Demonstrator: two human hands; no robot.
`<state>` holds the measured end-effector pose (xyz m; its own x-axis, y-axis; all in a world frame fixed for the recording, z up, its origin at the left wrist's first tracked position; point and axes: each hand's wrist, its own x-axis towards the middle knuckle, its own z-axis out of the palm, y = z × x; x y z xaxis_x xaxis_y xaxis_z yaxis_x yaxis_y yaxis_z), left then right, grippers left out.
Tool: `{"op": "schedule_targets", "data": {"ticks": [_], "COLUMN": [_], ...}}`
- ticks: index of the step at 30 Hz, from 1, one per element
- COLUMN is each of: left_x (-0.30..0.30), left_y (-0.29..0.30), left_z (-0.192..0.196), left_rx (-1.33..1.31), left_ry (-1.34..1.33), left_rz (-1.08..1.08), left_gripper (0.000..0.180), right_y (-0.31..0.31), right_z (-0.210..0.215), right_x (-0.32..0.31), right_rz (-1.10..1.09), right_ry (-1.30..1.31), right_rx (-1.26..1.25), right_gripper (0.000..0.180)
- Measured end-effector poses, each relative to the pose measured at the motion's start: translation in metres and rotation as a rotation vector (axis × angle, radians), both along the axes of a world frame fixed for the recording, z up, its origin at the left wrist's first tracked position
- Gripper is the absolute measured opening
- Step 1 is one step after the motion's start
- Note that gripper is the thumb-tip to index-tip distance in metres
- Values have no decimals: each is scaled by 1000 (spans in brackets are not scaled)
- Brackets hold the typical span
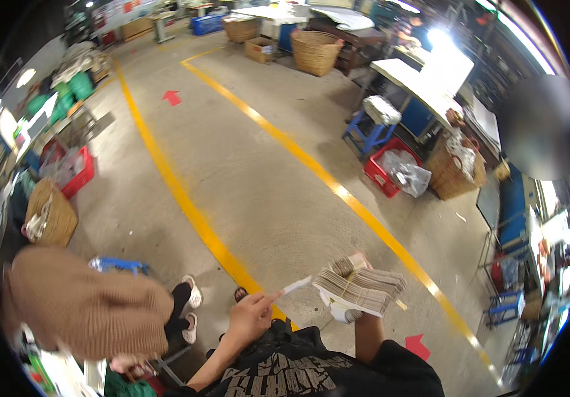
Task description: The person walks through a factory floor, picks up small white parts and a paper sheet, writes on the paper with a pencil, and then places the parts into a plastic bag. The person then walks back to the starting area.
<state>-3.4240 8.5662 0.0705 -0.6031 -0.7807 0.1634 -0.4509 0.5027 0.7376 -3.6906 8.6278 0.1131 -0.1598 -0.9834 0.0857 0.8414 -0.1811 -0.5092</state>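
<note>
Fingers (262, 303) of my left hand (246, 321) are clasped around a thin strip (296, 286), white along its length, whose far end points right toward the stack (364, 291); I cannot tell whether the two touch. That stack, pale slips in banded bundles, sits in front of me, above the floor (258, 212), and my right hand (367, 322) grasps it from beneath, mostly hidden by it.

Around me, from the left, stands a woven basket (56, 218) with white stuff in it, then a red crate (85, 173) of clear plastic. Nearer, a co-worker (109, 304) in a brown top stands beside a blue stool (123, 266). Yellow lines (341, 192) run along the floor, a red arrow (172, 98) between them. Farther right, a second stool (364, 122) carries a pale bundle (382, 110); a red bin (381, 182) holds clear bags (407, 175), with another basket (454, 172) just beside it, near a white desk (424, 89).
</note>
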Motion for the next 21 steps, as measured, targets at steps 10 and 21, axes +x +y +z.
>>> {"op": "schedule_targets", "data": {"ticks": [10, 21], "left_x": [15, 20], "left_y": [-246, -503], "left_z": [-4, 0], "left_rx": [-40, -150], "left_ry": [159, 54], "left_rz": [427, 333], "left_gripper": [40, 40], "right_y": [-222, -465], "right_z": [-5, -40], "right_x": [-4, -10], "right_rz": [111, 191], "right_ry": [-116, -215], "right_rx": [34, 57], "right_gripper": [58, 62]}}
